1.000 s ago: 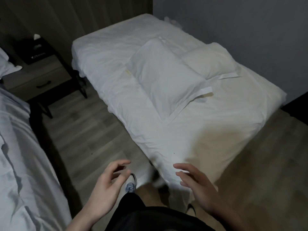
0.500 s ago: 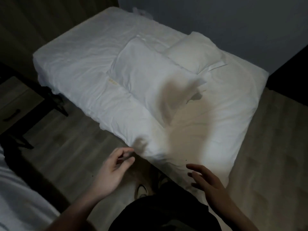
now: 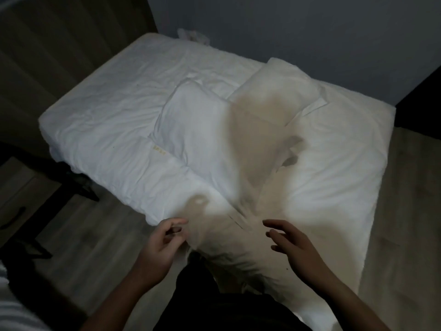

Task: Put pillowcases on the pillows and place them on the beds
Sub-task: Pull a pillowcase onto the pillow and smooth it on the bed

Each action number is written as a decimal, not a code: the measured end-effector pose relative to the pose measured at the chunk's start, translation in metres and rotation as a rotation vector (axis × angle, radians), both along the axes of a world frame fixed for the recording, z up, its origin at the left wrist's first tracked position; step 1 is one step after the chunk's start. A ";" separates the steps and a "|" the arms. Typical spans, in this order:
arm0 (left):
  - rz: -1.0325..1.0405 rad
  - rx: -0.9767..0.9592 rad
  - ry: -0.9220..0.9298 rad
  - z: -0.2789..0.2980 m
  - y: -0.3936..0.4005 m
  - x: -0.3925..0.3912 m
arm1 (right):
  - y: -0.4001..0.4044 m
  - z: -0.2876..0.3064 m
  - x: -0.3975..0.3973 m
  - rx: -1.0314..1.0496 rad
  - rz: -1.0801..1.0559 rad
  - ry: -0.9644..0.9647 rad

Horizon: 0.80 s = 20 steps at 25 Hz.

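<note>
Two white pillows in pillowcases lie on the white bed (image 3: 107, 120). The larger pillow (image 3: 198, 137) rests in the middle of the bed, and the smaller pillow (image 3: 279, 91) sits behind it to the right, near the wall. My shadow falls across both. My left hand (image 3: 162, 244) hovers at the bed's near edge with fingers loosely curled and holds nothing. My right hand (image 3: 293, 244) floats over the near corner of the bed, fingers spread, also holding nothing.
A dark nightstand (image 3: 21, 206) stands left of the bed on the wooden floor (image 3: 90, 240). A second bed's white edge (image 3: 14, 311) shows at the bottom left. A grey wall (image 3: 286, 27) runs behind the bed. A small crumpled white item (image 3: 191, 35) lies at the bed's far end.
I have stepped closer to the bed, so it fills more of the view. Both hands have moved forward to the bed's near edge, still holding nothing.
</note>
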<state>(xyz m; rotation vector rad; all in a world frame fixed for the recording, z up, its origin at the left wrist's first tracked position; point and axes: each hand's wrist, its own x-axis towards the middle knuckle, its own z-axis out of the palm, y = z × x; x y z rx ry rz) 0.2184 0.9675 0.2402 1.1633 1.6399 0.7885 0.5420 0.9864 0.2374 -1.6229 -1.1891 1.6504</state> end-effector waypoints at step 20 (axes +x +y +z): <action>-0.264 -0.291 0.141 -0.143 0.291 -0.134 | 0.334 -0.245 -0.068 -0.273 -0.635 -0.420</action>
